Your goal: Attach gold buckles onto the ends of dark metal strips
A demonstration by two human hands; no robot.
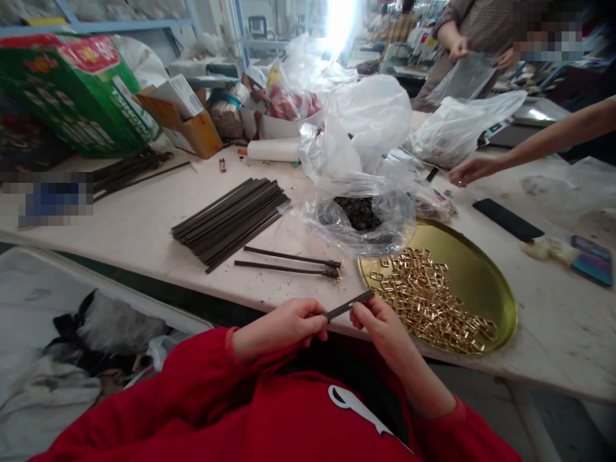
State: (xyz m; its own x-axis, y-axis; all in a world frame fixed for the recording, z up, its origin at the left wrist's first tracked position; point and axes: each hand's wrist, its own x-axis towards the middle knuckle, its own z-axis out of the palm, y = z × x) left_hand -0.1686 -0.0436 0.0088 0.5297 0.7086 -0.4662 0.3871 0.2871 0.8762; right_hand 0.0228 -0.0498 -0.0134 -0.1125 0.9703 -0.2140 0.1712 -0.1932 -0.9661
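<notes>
Between my hands, over the table's front edge, runs a dark strap. My left hand pinches its left part, and my right hand grips it farther right, with the end sticking up past the fingers. Just beyond lie two dark straps with gold metal pieces at their right ends. Farther back is a stack of plain dark straps. A round gold tray at the right holds a heap of small gold buckles. Behind it, an open plastic bag holds small dark pieces.
Another person's hand reaches over the table from the right; one more person stands behind, holding a clear bag. A black phone-like object lies at the right. Boxes, a white roll and plastic bags line the back.
</notes>
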